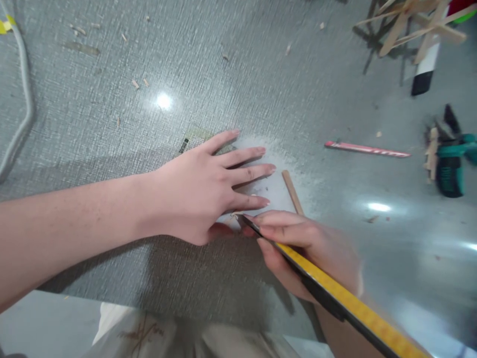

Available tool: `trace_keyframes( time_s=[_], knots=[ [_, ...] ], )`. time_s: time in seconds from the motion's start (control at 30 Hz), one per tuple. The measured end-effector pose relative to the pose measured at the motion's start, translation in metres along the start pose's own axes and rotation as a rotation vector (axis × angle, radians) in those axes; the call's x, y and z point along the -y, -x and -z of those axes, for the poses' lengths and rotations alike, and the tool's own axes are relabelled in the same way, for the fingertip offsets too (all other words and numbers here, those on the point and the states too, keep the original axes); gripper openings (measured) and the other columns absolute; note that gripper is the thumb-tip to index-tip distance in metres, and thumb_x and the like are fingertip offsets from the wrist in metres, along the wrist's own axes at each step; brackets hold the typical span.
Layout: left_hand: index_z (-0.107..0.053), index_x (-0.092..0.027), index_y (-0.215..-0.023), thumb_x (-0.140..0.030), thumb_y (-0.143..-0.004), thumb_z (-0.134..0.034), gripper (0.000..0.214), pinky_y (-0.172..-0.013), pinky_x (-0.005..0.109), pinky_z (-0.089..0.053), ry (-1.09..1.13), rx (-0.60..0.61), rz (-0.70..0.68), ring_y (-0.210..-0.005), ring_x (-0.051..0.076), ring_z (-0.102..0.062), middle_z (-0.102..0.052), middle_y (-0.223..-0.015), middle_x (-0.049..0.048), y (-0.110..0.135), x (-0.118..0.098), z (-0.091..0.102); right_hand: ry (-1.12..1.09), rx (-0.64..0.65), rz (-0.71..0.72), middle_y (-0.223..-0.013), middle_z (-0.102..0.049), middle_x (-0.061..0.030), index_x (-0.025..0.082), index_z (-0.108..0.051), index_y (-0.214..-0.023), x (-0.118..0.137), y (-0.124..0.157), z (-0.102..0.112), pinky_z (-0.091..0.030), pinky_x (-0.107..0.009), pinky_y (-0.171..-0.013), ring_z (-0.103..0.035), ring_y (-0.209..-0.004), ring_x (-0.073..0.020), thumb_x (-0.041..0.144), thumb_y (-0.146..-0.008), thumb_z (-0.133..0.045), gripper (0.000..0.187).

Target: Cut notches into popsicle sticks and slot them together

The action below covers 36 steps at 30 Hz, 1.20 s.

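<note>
My left hand (201, 191) lies flat on the grey table with its fingers stretched out and together, pressing on something small near its thumb that I cannot make out. My right hand (309, 253) is closed around a yellow and black utility knife (335, 293), whose tip points at the spot beside my left thumb. A thin wooden stick (292, 191) lies on the table just past my right hand, beside my left fingertips. Pale sawdust (276, 159) is scattered around the fingers.
A red pencil (367, 149) lies to the right. A teal and black tool (450, 159) sits at the right edge. A structure of wooden sticks (413, 25) stands at the top right. A grey cable (24, 94) runs along the left. Wood chips dot the table.
</note>
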<state>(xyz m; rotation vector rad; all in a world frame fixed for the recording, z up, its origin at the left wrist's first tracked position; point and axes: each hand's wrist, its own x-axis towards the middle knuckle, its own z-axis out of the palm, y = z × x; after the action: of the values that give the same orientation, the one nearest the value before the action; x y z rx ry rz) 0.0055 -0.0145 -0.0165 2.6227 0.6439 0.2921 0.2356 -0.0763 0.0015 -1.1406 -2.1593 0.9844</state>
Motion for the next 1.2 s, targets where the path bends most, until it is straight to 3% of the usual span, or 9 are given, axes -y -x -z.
trace_keyframes(
  time_s=[0.23,0.4,0.67,0.83,1.2],
  knots=[
    [-0.062,-0.032,-0.14,-0.052,-0.089,-0.063,0.055,-0.126,0.06,-0.02,-0.001,0.017,0.005,-0.153,0.035,-0.034,-0.043,-0.162,0.0035,0.0,-0.001,0.001,0.034,-0.009,0.035,-0.089,-0.077,-0.0019,0.029,-0.059,-0.104,0.005,-0.004,-0.001,-0.065,-0.027,-0.069,-0.079,-0.083,-0.0191,0.005,-0.084,-0.06,0.031],
    [-0.06,-0.03,-0.142,-0.05,-0.095,-0.057,0.052,-0.127,0.059,-0.018,-0.006,0.054,0.013,-0.154,0.033,-0.032,-0.042,-0.162,0.0043,0.0,-0.002,0.004,0.095,0.01,-0.005,-0.08,-0.074,0.0,0.028,-0.057,-0.097,0.015,-0.006,0.002,-0.061,-0.024,-0.06,-0.076,-0.071,-0.0164,0.006,-0.086,-0.059,0.024],
    [-0.059,-0.031,-0.142,-0.05,-0.084,-0.069,0.061,-0.127,0.062,-0.018,-0.004,0.047,0.01,-0.154,0.035,-0.032,-0.041,-0.163,0.0046,0.0,0.0,0.002,0.108,0.056,0.009,-0.074,-0.07,0.0005,0.026,-0.055,-0.086,0.021,-0.009,0.002,-0.056,-0.02,-0.056,-0.074,-0.066,-0.0139,0.006,-0.087,-0.057,0.02],
    [-0.057,-0.031,-0.144,-0.053,-0.086,-0.066,0.063,-0.127,0.061,-0.017,-0.018,0.049,0.002,-0.156,0.034,-0.029,-0.039,-0.164,0.0059,0.001,0.0,0.002,0.065,-0.051,0.022,-0.087,-0.078,0.0002,0.028,-0.061,-0.096,0.009,-0.001,0.0,-0.062,-0.024,-0.066,-0.078,-0.075,-0.0168,0.006,-0.082,-0.063,0.026],
    [-0.057,-0.033,-0.144,-0.056,-0.089,-0.061,0.06,-0.127,0.06,-0.018,-0.037,0.037,0.0,-0.155,0.033,-0.03,-0.039,-0.164,0.0052,0.001,0.0,0.0,0.056,-0.002,-0.016,-0.088,-0.079,0.0006,0.032,-0.061,-0.102,0.009,-0.003,0.001,-0.065,-0.029,-0.065,-0.079,-0.078,-0.0204,0.008,-0.085,-0.062,0.03]
  ],
)
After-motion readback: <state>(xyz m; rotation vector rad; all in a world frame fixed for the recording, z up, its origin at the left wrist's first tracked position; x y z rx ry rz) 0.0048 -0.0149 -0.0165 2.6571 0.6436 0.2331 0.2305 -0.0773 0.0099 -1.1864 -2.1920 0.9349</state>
